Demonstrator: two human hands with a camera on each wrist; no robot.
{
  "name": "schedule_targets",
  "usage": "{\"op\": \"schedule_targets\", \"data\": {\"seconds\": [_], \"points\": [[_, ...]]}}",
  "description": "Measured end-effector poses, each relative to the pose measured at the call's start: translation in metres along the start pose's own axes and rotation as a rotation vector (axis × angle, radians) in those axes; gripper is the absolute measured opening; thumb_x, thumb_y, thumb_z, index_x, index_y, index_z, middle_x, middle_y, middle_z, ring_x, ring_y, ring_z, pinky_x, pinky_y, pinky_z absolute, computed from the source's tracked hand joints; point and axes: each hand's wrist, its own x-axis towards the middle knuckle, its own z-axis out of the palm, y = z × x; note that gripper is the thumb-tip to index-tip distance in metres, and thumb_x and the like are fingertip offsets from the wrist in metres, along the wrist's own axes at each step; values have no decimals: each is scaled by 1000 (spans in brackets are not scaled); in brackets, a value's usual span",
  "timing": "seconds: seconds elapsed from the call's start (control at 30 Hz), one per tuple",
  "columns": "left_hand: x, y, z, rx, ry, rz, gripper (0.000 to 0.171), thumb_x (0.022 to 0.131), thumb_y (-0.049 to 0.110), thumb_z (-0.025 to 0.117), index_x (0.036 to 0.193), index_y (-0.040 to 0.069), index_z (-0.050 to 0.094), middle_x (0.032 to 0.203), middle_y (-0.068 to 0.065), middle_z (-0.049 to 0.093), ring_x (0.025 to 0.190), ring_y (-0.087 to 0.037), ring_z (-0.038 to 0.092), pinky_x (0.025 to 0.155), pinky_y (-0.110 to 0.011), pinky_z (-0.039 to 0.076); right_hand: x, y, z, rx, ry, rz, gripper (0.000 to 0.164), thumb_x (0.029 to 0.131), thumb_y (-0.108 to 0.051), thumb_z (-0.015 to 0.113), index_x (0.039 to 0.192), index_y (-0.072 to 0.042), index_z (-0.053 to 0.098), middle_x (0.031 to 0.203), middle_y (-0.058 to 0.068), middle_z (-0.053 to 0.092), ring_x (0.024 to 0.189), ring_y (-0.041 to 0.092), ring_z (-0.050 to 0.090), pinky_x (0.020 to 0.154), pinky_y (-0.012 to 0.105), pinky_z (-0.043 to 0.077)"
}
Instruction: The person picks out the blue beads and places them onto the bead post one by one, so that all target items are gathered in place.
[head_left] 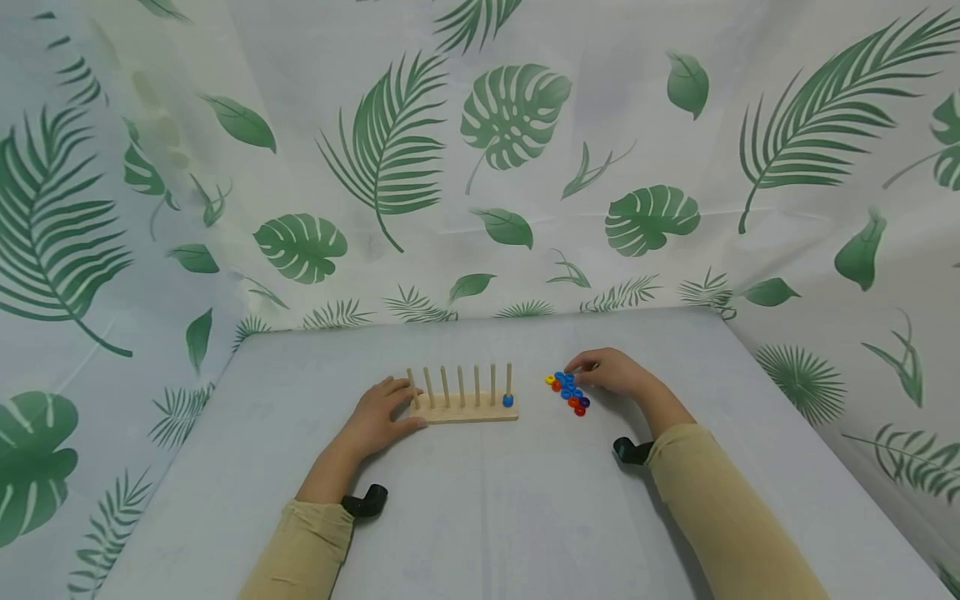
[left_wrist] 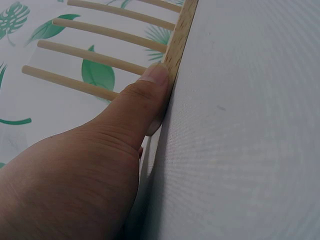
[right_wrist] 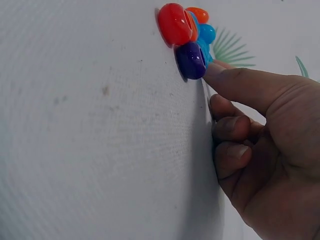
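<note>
A wooden peg rack (head_left: 465,414) stands on the table with several upright pegs in a row. One blue ring (head_left: 507,401) sits at the foot of its rightmost peg. My left hand (head_left: 380,418) holds the rack's left end, the thumb (left_wrist: 150,82) pressed along its front edge. To the right of the rack lies a small cluster of rings, among them a yellow ring (head_left: 551,379), a red ring (right_wrist: 173,24) and a purple ring (right_wrist: 190,61). My right hand (head_left: 612,372) pinches a blue ring at the cluster's far right edge, thumb and forefinger together, the other fingers curled in.
A white cloth covers the table (head_left: 480,517). Behind and at both sides hangs a leaf-patterned curtain (head_left: 420,275). Black wrist mounts (head_left: 366,502) sit on both forearms, close above the cloth.
</note>
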Motion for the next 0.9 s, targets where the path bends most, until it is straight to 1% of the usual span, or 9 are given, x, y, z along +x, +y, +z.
{"op": "schedule_targets", "data": {"seconds": [0.13,0.23,0.43,0.53,0.7,0.9], "points": [[0,0,-1,2,-1,-1,57,88,47,71,135,17,60,147,-13,50,145,-44,32,119,-61,26,2,0,1,-9,2,0,20,95,-24,67,114,-20,72,104,5,64,100,24,52,84,34,50],[0,0,-1,5,1,4,57,88,46,72,135,17,60,147,-13,50,144,-44,33,119,-62,26,3,1,2,-12,9,-1,18,95,-24,67,112,-20,72,101,5,62,99,24,52,83,34,49],[0,1,-1,-7,-10,-2,57,88,47,71,136,17,60,148,-13,49,145,-44,32,119,-62,26,4,4,4,-10,27,14,18,94,-25,67,111,-18,70,100,6,60,96,24,53,79,31,48],[0,1,-2,-8,-14,-6,57,89,47,71,136,16,59,148,-13,49,145,-44,32,119,-62,26,2,4,5,-7,36,23,19,94,-26,67,112,-18,70,101,6,60,97,24,52,80,30,48],[0,2,-2,-5,-5,-3,57,88,46,72,135,16,60,147,-13,50,145,-44,32,119,-62,26,-1,4,2,-1,51,23,19,95,-28,67,111,-19,70,103,6,61,100,25,52,84,33,48],[0,2,-2,-2,-3,-3,57,89,46,71,135,16,60,147,-13,50,145,-44,32,119,-62,26,-1,5,1,0,58,22,20,95,-30,66,112,-19,69,105,6,61,100,24,52,83,31,49]]}}
